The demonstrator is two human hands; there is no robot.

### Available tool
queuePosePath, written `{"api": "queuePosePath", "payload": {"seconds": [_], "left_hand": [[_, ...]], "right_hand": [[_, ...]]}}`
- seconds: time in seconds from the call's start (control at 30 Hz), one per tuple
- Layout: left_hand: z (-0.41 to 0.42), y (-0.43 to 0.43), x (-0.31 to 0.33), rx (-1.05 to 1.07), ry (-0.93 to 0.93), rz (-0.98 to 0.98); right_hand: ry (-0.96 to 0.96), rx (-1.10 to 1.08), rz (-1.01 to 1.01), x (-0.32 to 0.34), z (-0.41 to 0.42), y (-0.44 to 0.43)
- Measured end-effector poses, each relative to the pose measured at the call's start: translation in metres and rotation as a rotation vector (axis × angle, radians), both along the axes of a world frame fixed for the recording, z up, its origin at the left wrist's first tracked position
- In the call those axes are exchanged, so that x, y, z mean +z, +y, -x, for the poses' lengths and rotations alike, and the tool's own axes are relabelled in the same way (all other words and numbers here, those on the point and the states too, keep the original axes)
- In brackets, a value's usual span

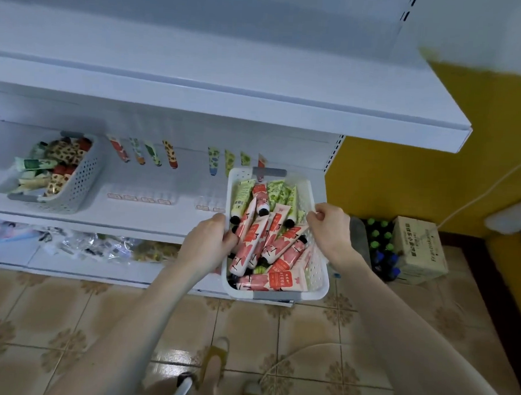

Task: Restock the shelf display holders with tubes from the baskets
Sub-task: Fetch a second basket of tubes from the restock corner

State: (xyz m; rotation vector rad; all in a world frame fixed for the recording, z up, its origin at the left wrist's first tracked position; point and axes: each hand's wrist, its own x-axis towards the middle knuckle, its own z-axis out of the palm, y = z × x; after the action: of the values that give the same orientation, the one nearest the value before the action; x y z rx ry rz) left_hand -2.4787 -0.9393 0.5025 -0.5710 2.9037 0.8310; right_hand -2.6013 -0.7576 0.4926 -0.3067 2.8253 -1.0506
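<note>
Both hands hold the white basket [319, 286] at the shelf [167, 222] edge: L hand [210, 240] curls over its left rim, R hand [330, 226] grips the right rim. Pink & green tubes [269, 237] fill it btwn my hands. Holders [141, 197] sit beyond my L hand, grey basket [83, 182] far left.

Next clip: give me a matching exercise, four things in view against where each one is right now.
Things:
1 pink-tube basket
2 leopard-tube basket
3 cardboard box
4 upright tubes

Places:
a on the floor by the yellow wall
b standing in a row at the back of the shelf
c gripped at its rims by the left hand and right hand
d resting on the shelf, far left

Pairs: 1-c, 2-d, 3-a, 4-b.
</note>
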Motion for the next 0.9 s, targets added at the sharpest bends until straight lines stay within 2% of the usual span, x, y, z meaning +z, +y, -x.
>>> {"api": "queuePosePath", "payload": {"seconds": [0.37,0.9], "left_hand": [[0.032,-0.035,-0.026,-0.138,-0.001,-0.027],[0.090,0.012,-0.086,-0.261,-0.017,-0.095]], "right_hand": [[-0.012,-0.154,-0.021,-0.025,0.008,-0.020],[-0.046,-0.374,0.028,-0.084,0.043,0.027]]}}
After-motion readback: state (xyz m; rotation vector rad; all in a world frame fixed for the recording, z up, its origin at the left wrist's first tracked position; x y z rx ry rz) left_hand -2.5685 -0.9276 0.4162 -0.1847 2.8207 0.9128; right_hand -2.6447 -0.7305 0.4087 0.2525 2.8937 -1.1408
